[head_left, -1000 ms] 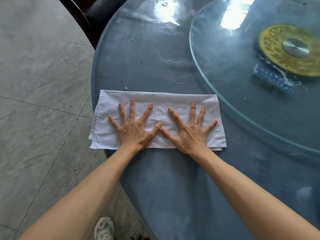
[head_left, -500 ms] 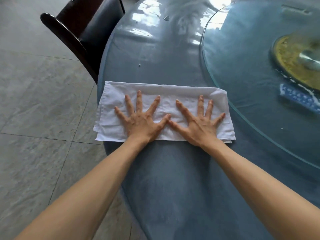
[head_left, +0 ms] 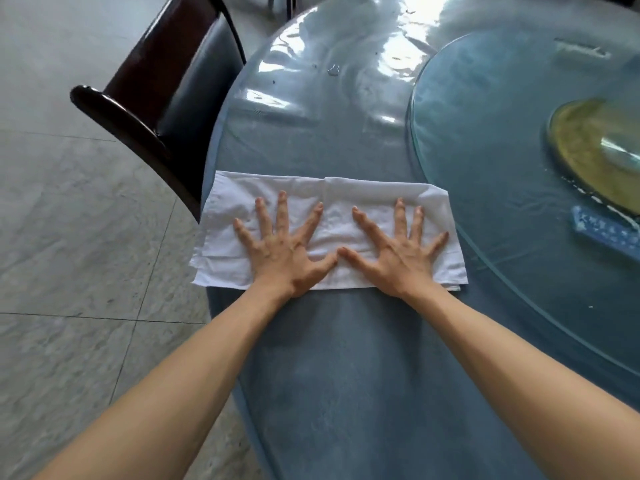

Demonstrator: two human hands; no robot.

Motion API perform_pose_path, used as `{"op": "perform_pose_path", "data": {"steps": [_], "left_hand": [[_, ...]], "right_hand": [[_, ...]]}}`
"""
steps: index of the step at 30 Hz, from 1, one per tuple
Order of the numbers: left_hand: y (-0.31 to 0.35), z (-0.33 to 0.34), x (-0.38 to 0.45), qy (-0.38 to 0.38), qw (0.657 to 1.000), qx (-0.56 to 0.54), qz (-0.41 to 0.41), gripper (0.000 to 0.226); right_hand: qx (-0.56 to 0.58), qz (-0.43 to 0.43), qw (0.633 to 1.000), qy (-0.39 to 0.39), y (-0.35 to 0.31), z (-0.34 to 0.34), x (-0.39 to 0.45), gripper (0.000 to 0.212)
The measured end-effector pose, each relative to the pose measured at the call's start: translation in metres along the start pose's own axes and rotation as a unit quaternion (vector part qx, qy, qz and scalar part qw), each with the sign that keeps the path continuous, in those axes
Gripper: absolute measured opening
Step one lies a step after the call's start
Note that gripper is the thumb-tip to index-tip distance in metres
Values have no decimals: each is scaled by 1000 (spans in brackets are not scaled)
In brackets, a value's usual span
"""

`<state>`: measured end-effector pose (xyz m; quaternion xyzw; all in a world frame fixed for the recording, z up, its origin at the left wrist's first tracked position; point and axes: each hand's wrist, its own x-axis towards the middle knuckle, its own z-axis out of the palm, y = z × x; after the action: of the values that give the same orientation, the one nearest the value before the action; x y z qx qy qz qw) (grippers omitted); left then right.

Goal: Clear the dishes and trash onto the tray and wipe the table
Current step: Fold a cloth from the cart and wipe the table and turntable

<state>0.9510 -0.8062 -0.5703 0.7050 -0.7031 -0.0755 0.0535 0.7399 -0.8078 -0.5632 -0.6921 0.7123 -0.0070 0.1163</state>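
White cotton, folded into a long strip: the cloth (head_left: 332, 216) lies flat on the near left part of the round table (head_left: 346, 393), its long axis running left to right across the view. Its left end reaches the table's rim and hangs slightly past it; its right end stops just short of the glass turntable (head_left: 502, 168).

Both hands press down on the cloth side by side, palms flat, fingers straight and spread wide, pointing away from the person. The left hand (head_left: 284, 247) sits on the middle-left of the strip, the right hand (head_left: 398, 251) on the middle-right, and the two thumb tips nearly meet at the centre. Neither hand grips anything.

The tabletop is blue-grey under a clear, glossy plastic cover that shows wrinkles and glare farther off, with a few small dark crumbs (head_left: 334, 69) and specks scattered there.

Under the turntable's glass at the right sit a yellow disc with a metal hub (head_left: 595, 150) and a blue patterned slip (head_left: 602, 233); any writing on it is too blurred to read.

Left of the table, a dark wooden chair (head_left: 156, 95) with a black padded back is pushed against the rim, just beyond the cloth's left end. Grey stone floor tiles (head_left: 69, 237) fill the left side.
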Motion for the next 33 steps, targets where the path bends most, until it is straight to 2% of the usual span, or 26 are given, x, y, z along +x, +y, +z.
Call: {"op": "perform_pose_path", "data": {"steps": [9,33], "left_hand": [[-14,-9,92,-9,1000,9,15,99],[-58,-26,342,-32,993,4,112,98]], "right_hand": [[8,38,999,-6,-22,-12,74,82],[22,151,988,16,-88,-26,277,84]]}}
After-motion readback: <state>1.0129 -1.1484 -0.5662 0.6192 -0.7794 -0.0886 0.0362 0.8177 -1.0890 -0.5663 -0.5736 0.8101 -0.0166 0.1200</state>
